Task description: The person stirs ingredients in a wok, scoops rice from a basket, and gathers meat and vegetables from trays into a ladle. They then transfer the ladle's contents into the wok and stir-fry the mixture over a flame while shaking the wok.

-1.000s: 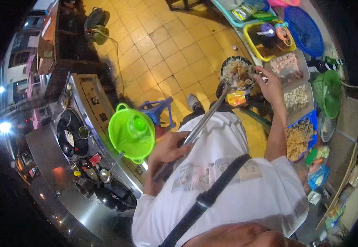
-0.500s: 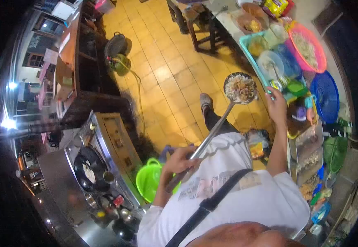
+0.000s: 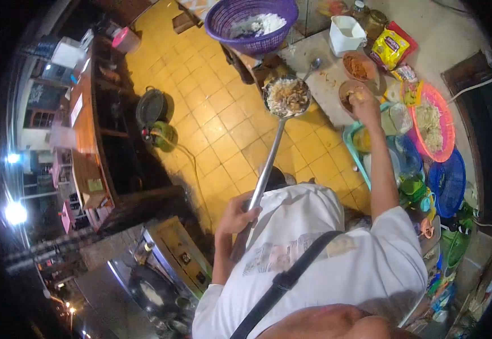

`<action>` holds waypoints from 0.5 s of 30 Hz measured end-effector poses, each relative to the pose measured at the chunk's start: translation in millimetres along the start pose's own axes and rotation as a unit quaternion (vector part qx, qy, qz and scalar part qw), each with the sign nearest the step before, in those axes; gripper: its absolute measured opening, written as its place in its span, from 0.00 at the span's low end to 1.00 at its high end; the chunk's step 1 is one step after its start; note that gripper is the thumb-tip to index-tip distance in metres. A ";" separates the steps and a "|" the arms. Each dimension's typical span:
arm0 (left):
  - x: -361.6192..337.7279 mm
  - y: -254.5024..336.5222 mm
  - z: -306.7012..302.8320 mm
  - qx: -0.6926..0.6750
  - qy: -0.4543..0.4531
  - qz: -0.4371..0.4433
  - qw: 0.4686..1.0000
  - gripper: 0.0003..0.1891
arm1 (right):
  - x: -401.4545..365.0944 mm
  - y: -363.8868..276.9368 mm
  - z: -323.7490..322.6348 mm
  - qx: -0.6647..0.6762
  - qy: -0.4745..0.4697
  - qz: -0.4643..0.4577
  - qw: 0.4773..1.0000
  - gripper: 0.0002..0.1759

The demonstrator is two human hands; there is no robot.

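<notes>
My left hand [image 3: 237,217] is wrapped round the long metal handle of a ladle [image 3: 269,155]. The ladle's wide bowl, out over the floor, is heaped with rice and brownish toppings [image 3: 287,97]. On the counter to the right, my right hand [image 3: 365,106] dips its bent fingers into a brown bowl [image 3: 345,93]. Whatever those fingers pinch is hidden in the bowl. Just beyond lies another bowl, with orange-brown food [image 3: 358,66]. Near my right forearm is a turquoise tray [image 3: 354,151] of containers.
A purple basket [image 3: 223,25] with white food stands at the far end. A pink basket [image 3: 448,133] of shredded food and a blue basket [image 3: 446,181] line the right. At lower left, a wok [image 3: 138,282] sits on the stove. A green gas cylinder [image 3: 165,135] stands on the floor.
My right hand has gone from the turquoise tray's edge to the brown bowl farther up the counter. The loaded ladle has swung left and away. My view has shifted, showing the purple basket.
</notes>
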State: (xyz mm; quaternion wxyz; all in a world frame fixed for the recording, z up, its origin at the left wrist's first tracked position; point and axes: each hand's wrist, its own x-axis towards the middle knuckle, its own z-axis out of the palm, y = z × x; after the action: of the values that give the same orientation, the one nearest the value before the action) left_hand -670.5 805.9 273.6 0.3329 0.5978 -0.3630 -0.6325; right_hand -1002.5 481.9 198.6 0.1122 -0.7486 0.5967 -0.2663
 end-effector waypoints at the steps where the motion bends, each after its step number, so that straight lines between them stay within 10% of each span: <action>1: 13.8 10.4 -8.5 0.005 -0.005 -0.016 1.000 0.20 | 22.3 16.8 7.5 -0.005 0.004 0.008 1.000 0.20; 8: 122.0 62.2 -69.7 0.012 -0.107 -0.001 0.994 0.18 | 97.4 141.5 65.0 -0.146 0.080 0.232 0.958 0.20; 10: 156.8 70.2 -84.2 0.039 -0.120 0.015 0.992 0.16 | 108.2 173.0 68.3 -0.248 -0.105 0.265 0.926 0.18; 15: 228.4 106.2 -104.6 0.137 -0.184 0.068 0.971 0.16 | 100.0 146.7 54.4 -0.082 0.063 0.249 0.963 0.13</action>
State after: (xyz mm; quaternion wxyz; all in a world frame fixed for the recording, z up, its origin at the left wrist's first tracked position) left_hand -582.1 549.5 244.8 0.2174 0.4853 -0.5411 -0.6515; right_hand -1081.2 339.9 108.4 0.0751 -0.5647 0.7899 -0.2270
